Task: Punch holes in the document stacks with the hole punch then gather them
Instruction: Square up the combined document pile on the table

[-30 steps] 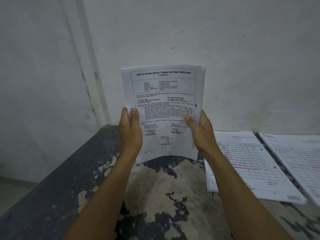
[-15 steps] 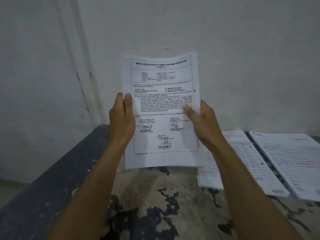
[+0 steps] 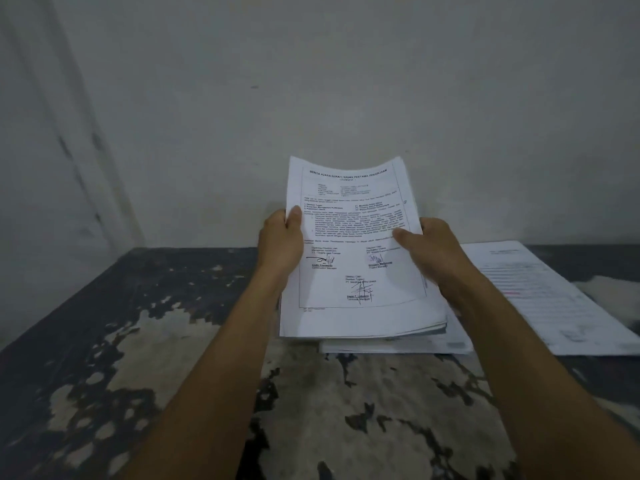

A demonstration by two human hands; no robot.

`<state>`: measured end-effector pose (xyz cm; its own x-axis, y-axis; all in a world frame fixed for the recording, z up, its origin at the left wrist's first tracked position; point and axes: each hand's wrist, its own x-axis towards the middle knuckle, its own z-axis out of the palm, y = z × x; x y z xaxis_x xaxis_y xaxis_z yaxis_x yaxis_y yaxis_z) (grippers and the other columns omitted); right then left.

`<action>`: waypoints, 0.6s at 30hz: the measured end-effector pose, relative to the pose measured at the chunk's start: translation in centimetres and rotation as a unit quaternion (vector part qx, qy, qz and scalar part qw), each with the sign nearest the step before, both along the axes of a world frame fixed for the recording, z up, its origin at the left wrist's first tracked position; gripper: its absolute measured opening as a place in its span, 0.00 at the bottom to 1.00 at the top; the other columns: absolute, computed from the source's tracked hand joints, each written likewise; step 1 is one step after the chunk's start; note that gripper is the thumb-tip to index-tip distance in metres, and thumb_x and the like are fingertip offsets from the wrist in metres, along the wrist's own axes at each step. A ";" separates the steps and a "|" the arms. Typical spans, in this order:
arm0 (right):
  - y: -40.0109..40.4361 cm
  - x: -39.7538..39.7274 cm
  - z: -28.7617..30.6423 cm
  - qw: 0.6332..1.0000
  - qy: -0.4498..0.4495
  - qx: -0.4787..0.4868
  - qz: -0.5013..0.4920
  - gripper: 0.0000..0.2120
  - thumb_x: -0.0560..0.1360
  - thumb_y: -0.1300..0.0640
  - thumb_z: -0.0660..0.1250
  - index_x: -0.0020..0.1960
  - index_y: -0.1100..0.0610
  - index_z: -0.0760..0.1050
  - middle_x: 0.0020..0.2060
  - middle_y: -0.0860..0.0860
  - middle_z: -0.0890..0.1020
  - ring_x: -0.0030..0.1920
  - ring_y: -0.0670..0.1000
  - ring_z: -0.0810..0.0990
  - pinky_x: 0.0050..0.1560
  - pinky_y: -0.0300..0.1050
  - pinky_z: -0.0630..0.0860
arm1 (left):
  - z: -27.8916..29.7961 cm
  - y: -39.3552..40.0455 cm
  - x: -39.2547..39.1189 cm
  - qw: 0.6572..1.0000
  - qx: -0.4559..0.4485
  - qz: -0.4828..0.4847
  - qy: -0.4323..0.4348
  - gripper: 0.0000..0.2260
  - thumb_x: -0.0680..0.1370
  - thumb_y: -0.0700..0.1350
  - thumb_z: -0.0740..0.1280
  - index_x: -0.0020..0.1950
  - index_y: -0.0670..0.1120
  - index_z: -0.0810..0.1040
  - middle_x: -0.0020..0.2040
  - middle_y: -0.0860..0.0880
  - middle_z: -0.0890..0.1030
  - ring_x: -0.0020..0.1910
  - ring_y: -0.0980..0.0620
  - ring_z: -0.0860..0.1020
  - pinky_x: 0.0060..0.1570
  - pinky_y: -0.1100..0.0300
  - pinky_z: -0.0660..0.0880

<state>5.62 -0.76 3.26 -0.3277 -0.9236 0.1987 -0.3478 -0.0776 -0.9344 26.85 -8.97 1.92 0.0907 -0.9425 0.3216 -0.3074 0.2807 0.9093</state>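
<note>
1. Head view: both hands hold one white printed paper document stack [image 3: 353, 244] up in front of the person, tilted back, its lower edge just above a second white paper stack [image 3: 398, 344] that lies flat below and between the wrists.
2. The left hand [image 3: 280, 244] grips the stack's left edge, thumb on the printed face and fingers behind; the right hand [image 3: 429, 251] grips the right edge the same way.
3. Handling, as a judgement: the stack looks light and limp. Its top edge bows and the lower corners sag, so it needs support on both long sides, as it has now. Loose sheets can slide and fan apart, as the stepped lower edge suggests; a firm pinch near mid-height should keep them square.
4. Looks: the top sheet carries a bold heading, a bordered text block and several signatures low down. A small dark mark near the right margin may be a punched hole; I cannot tell.
5. A third white sheet pile [image 3: 540, 292] with a faint pink line lies right of the right hand on the worn, dark, peeling-paint tabletop [image 3: 173, 341]. No hole punch shows.
</note>
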 end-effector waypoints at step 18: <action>-1.3 -2.8 -5.0 0.942 0.269 0.173 -0.100 0.04 0.77 0.60 0.62 0.47 0.61 0.68 0.58 0.63 0.77 0.59 0.62 0.75 0.56 0.49 0.72 | -6.9 -1.0 -6.6 0.966 0.054 0.052 -0.247 0.21 0.84 0.56 0.49 0.61 0.45 0.76 0.59 0.44 0.80 0.61 0.39 0.75 0.64 0.40 0.69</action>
<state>2.77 -2.03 -1.78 -0.4392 -0.8944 0.0846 -0.7537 0.3156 -0.5764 20.30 -9.94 -4.95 0.0479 -0.9671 0.2497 -0.7326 0.1359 0.6670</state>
